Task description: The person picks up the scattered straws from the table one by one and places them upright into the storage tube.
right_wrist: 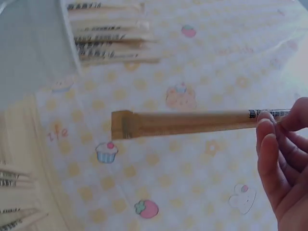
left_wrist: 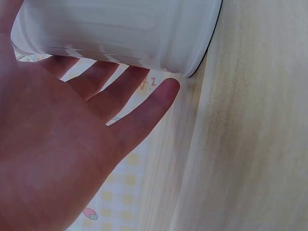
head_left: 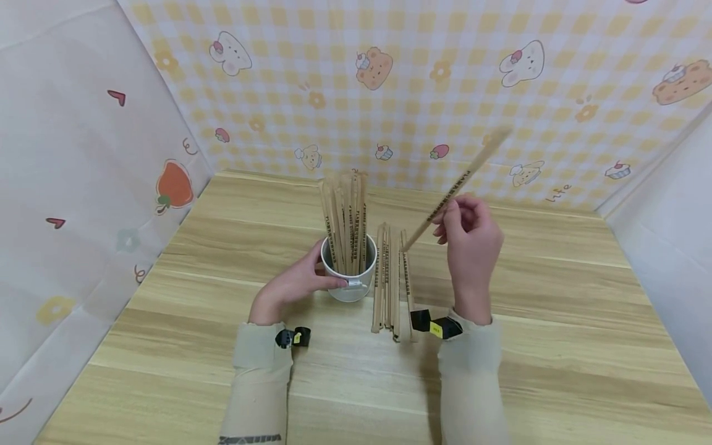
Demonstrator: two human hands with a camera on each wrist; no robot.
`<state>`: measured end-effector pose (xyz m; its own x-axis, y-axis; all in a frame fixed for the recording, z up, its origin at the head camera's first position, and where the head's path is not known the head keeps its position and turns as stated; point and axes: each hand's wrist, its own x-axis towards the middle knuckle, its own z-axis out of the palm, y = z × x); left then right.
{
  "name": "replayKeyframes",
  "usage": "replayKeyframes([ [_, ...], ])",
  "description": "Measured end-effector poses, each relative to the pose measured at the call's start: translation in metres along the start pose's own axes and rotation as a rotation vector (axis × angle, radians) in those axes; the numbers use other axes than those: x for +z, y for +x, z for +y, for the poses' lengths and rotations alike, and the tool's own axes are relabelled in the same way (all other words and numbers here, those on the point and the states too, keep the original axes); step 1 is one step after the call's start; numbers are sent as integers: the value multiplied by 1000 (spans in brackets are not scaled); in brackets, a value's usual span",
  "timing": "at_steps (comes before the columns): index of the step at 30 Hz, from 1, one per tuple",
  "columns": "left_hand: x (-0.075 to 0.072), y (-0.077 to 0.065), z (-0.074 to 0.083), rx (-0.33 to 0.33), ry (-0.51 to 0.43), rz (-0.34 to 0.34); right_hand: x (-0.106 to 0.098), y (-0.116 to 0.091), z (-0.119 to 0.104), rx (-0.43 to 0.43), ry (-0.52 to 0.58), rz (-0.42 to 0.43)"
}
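My right hand [head_left: 474,247] pinches one paper-wrapped straw [head_left: 457,187] between thumb and fingers, raised and slanting above the table. Its brown wrapper carries dark printing, and its flat end shows in the right wrist view, where the fingers [right_wrist: 269,154] grip it. My left hand [head_left: 297,281] holds a small white bucket [head_left: 348,292] from the left, thumb at the front near the handle joint and the other fingers round its side. Several wrapped straws [head_left: 345,222] stand in the bucket, leaning toward its back. More wrapped straws [head_left: 386,278] lie in a loose row just right of the bucket.
The light wood table [head_left: 556,346] meets a yellow checked cloth [head_left: 411,80] with cartoon prints at the back. A white printed sheet [head_left: 83,154] hangs on the left, and a pale wall [head_left: 667,216] stands on the right. Both wrists wear black camera straps.
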<state>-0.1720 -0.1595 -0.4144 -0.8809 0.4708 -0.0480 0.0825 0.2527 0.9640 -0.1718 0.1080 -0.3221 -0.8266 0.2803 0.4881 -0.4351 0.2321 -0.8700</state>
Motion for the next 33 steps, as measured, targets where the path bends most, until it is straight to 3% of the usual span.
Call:
replayKeyframes([
  [4, 0, 0, 2, 11, -7, -11, 4, -5, -13, -65, 134, -10],
  [9, -1, 2, -5, 29, 0, -15, 11, -9, -11, -135, 185, -41],
  [12, -1, 2, -5, 39, -1, -20, 17, -12, -15, -134, 186, -78],
  [19, -1, 1, -5, 49, 3, -23, 31, -18, -20, -112, 94, -198],
  [29, -1, 1, -3, 4, -6, -15, 45, -15, 23, -186, -115, -309],
  [33, -1, -2, 8, 3, -18, -26, 50, -16, 30, -214, -251, -336],
])
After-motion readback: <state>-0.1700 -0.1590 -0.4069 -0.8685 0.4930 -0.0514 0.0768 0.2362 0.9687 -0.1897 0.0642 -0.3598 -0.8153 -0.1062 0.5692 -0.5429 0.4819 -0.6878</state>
